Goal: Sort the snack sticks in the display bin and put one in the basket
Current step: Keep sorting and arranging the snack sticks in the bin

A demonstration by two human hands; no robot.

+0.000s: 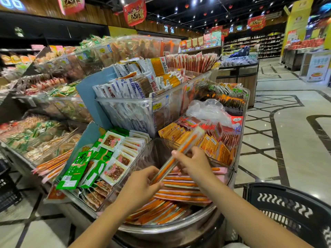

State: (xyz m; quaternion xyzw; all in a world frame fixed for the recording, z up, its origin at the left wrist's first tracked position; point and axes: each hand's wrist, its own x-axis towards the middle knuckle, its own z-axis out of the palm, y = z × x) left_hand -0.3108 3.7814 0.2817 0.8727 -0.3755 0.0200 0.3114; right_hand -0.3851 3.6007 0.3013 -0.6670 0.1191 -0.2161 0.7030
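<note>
Supermarket snack display: a person holds one long orange snack stick (190, 141) in a clear wrapper above the display bin (179, 228), with both grips closed on it. The left hand (141, 188) pinches the stick's lower end between thumb and curled fingers. The right hand (194, 162) holds it about midway, thumb on the near side and fingers wrapped over. The stick slants up and away to the right. Its free upper end juts well past the right hand's grip, over a row of yellow packets (211, 146). Beneath both hands, the pile of snack sticks (180, 191) lies in the bin, the upper layers crosswise and the lower ones angled toward the rounded metal rim. Green packets (78, 169) fill the neighbouring compartment to the left, and a crumpled clear plastic bag (207, 110) sits farther back. The black basket (286, 208) is at lower right, beside the bin, with pale tiled floor (286, 140) beyond it.
</note>
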